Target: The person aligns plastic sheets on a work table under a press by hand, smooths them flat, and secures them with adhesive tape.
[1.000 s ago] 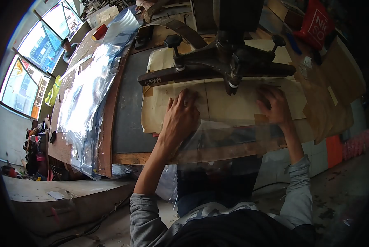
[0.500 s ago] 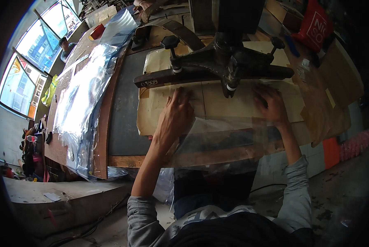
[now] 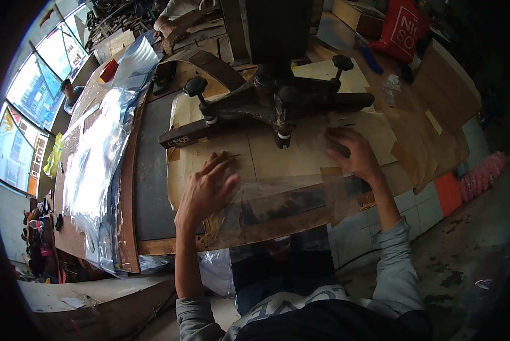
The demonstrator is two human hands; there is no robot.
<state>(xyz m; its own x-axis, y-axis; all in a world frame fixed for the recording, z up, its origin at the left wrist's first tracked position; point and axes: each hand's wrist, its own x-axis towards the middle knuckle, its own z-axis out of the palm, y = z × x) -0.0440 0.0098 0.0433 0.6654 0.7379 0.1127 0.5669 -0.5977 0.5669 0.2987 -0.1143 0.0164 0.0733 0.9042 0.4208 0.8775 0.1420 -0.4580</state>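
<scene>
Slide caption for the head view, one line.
Left hand and right hand open over a tan sheet, just in front of a dark bar, a red bag beyond at right.

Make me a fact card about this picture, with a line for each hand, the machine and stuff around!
Left hand: left hand, fingers spread, at the pale board's near left part; touching unclear
Right hand: right hand, thumb apart from curved fingers, over the board's right side
Between hands: clear film, reaching over the table's front edge
Machine: black machine, its long bar across the board
Left side: shiny clear sheets
Far right: red bag, white letters
Others: person near the windows
</scene>
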